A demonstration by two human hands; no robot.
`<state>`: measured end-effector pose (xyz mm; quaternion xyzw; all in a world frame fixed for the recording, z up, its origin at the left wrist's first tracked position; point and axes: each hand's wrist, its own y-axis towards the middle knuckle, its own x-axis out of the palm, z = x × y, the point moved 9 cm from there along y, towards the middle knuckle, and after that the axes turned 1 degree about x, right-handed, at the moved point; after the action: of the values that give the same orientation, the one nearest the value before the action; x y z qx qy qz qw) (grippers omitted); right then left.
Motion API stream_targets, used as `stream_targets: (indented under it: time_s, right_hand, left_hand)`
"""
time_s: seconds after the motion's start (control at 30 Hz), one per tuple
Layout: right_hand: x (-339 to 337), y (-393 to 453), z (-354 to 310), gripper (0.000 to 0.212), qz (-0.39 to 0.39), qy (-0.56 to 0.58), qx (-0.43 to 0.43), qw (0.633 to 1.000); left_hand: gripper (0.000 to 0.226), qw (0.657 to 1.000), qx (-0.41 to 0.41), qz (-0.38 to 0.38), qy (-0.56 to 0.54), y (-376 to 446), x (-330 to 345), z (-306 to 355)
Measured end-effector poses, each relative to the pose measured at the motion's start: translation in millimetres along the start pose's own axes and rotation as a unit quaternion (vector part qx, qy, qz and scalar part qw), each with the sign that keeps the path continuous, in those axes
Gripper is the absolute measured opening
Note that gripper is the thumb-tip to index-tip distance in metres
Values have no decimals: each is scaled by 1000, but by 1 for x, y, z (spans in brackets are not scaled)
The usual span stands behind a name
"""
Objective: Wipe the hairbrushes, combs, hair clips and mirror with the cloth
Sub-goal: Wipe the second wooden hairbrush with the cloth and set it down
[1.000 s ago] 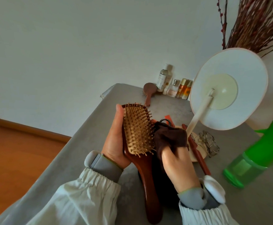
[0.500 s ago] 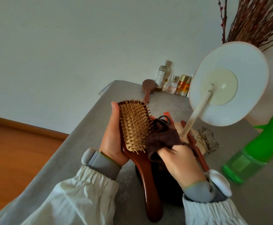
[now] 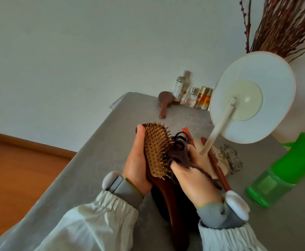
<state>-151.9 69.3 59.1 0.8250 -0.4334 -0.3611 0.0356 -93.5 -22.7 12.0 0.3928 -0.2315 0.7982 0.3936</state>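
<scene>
The left hand (image 3: 136,160) wraps round a glossy wooden paddle brush (image 3: 157,151) held above the grey table (image 3: 97,145), its pale pegs facing up. The right hand (image 3: 193,175) bunches a dark, fuzzy cloth (image 3: 179,153) against the pegs' right edge. The brush's handle end is cut off below.

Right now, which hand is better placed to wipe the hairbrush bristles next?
The right hand: it grips the cloth against the bristles, while the left hand holds the hairbrush.
</scene>
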Motion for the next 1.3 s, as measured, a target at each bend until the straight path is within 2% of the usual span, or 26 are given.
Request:
stream_targets:
  time_s: [0.07,0.23,0.27,0.4,0.5,0.6,0.73,0.8,0.93,1.07,1.2,1.3]
  right_hand:
    - [3,1,2,9,-28,-29,-4,999]
    - [-7,1,8,16,90,-77,31,992]
    - [-6,2,8,17,85,-71,26,993]
    - [1,6,5,10,-19,-53,15,998]
    - [-13,4,5,17,58,-131,19,990]
    - [-21,8,4,22,110,-121,30,986]
    - [-18,11,9,25,60,-102,32,992]
    - [-22,12,11,22,75,-97,34,992]
    - [-23,17,22,30,80,-55,82,992]
    - [-24,12,11,16,53,-64,45,996]
    - [-30,14,13,33,128,-84,60,986]
    - [-29,16,22,40,84,-66,97,990]
  left_hand:
    - [61,1000,0,3,-6,1,-1,-1]
    - [62,1000,-18,-13,-6,-2,8,-9]
    - [62,1000,-19,-12,-7,-2,7,-8]
    - [62,1000,-6,14,0,0,0,-1]
    - [63,999,-38,10,18,-3,4,-14]
    - [61,998,-47,8,29,-4,7,-18]
    - [60,998,-37,-4,40,-5,9,-14]
    - [58,998,-43,-9,48,-7,13,-16]
    - [58,995,-61,-8,79,-10,15,-19]
    - [58,995,-52,-11,89,-12,17,-12]
    - [55,991,-63,-23,116,-14,20,-15]
    - [54,991,-74,-31,112,-15,21,-17]
